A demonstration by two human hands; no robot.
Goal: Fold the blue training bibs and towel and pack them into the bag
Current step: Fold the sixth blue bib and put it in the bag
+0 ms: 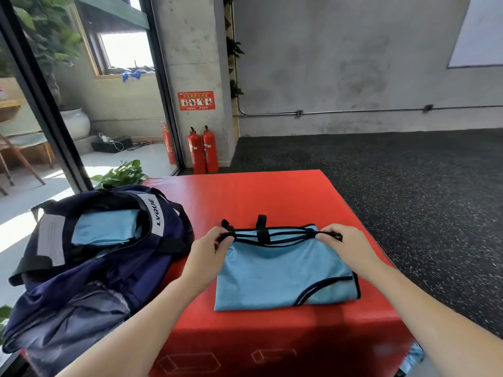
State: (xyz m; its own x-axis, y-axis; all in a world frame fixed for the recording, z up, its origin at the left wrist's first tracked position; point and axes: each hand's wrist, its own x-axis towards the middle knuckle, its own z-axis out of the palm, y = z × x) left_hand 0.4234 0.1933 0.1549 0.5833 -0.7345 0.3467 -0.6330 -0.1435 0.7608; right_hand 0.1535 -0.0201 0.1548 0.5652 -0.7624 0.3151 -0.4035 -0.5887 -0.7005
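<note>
Now both hands, left hand [211,244] and right hand [344,244], pinch the far black-trimmed corners of the blue bib [283,273], lying long-axis left-right on the red mat [272,197], the open navy bag [89,257] nearer the left.

The blue bib [283,273] is thin mesh cloth with a slight sheen and black trim. The navy bag [89,268] looks like smooth nylon fabric. The red table [245,197] has a smooth, glossy vinyl-like skin.

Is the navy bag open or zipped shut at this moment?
Open. The navy bag gapes at the top, and a folded light blue piece shows inside its mouth.
</note>
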